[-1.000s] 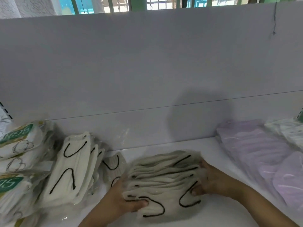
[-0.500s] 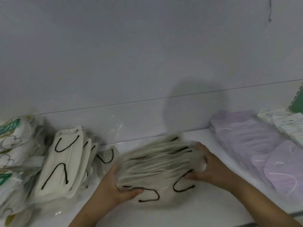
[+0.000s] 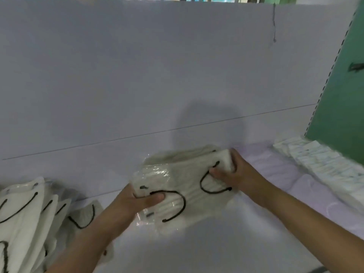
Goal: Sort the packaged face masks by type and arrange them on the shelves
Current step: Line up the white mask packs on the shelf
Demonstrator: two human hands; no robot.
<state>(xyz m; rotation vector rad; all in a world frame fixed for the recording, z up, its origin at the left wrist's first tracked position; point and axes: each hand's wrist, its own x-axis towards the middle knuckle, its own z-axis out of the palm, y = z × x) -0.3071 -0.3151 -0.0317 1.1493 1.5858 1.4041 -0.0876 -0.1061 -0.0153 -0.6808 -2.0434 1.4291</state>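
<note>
A stack of cream face masks with black ear loops [image 3: 183,182], wrapped in clear plastic, is held above the white shelf [image 3: 206,243] in the middle. My left hand [image 3: 136,201] grips its left end, thumb on top. My right hand [image 3: 236,174] grips the right end, fingers curled round the edge. More cream masks with black loops [image 3: 25,215] lie in a leaning pile at the left.
Lilac masks [image 3: 307,196] lie flat on the shelf at the right, with white packaged masks [image 3: 323,164] behind them. A green side panel [image 3: 340,95] closes the shelf's right end. The pale back wall [image 3: 157,75] rises behind.
Both hands have lifted the cream stack off the shelf and carried it to the right. The view has shifted right, so the green-labelled packs at the far left are out of sight.
</note>
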